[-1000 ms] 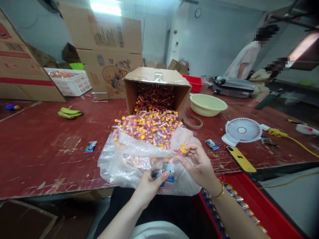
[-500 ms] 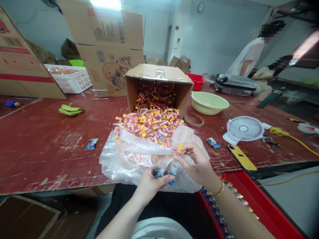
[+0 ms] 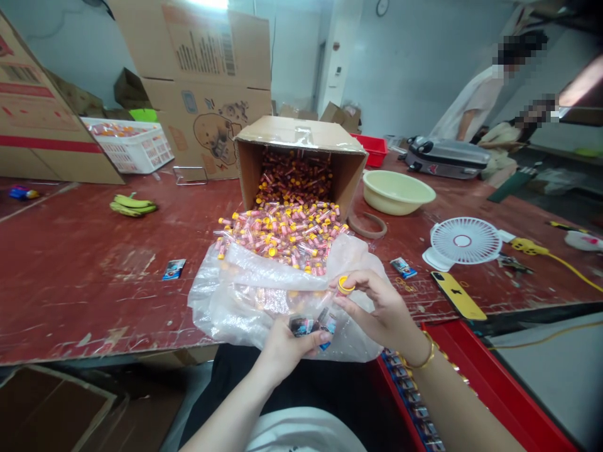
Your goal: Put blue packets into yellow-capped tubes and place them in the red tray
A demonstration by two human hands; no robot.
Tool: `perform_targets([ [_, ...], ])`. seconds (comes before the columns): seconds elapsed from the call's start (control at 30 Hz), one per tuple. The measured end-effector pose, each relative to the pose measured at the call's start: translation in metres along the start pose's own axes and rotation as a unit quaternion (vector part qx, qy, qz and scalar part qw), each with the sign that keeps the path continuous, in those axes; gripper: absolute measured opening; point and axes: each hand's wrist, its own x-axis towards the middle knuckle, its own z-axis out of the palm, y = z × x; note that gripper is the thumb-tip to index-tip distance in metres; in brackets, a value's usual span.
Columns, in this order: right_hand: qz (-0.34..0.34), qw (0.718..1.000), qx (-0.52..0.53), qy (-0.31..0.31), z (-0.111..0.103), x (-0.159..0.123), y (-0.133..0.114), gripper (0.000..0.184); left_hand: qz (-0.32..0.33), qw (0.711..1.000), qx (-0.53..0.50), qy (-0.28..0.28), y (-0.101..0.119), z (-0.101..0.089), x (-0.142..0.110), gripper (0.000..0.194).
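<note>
My left hand [image 3: 288,346] is closed on small dark-and-blue printed packets [image 3: 302,326], thumb pressed across them. My right hand [image 3: 382,309] pinches a small clear tube with a yellow cap [image 3: 346,285] between thumb and fingers, just above and right of the packets. The tube's lower end is partly hidden by the fingers. Both hands are over a translucent plastic bag [image 3: 211,314] at the table's front edge. Behind it, many pink-labelled, yellow-capped tubes [image 3: 282,235] spill from a cardboard box [image 3: 301,135] lying on its side.
On the red table [image 3: 94,301] are bananas [image 3: 132,205], two blue packets [image 3: 174,269], a tape ring [image 3: 370,227], a pale basin [image 3: 398,194], a white fan [image 3: 464,242] and a yellow phone [image 3: 458,295]. A red tray [image 3: 513,389] with packet strips sits at lower right. Two people are beyond.
My right hand, with the tube, has shifted very slightly right. The left hand keeps its hold on the packets. The whole view has tilted a little.
</note>
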Motion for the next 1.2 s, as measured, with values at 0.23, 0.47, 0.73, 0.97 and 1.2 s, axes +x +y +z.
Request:
perform_targets([
  [0.23, 0.268, 0.923, 0.277, -0.003, 0.019, -0.002, 0.013, 0.035, -0.029, 0.994, -0.078, -0.067, 0.004, 0.004, -0.004, 0.036],
  [0.47, 0.216, 0.941, 0.247, -0.087, 0.04, -0.039, 0.001, 0.077, -0.042, 0.979, -0.192, -0.062, 0.011, 0.02, -0.001, 0.035],
  [0.73, 0.178, 0.974, 0.139, 0.03, 0.052, -0.048, -0.003, 0.058, -0.015, 0.984, -0.159, -0.077, 0.017, 0.023, -0.007, 0.036],
  [0.97, 0.134, 0.982, 0.126, 0.033, 0.05, -0.05, -0.005, 0.056, 0.0, 0.984, -0.163, -0.073, 0.016, 0.026, -0.008, 0.038],
  [1.2, 0.121, 0.985, 0.121, 0.031, 0.049, -0.052, -0.001, 0.056, 0.003, 0.984, -0.16, -0.082, 0.014, 0.026, -0.007, 0.031],
])
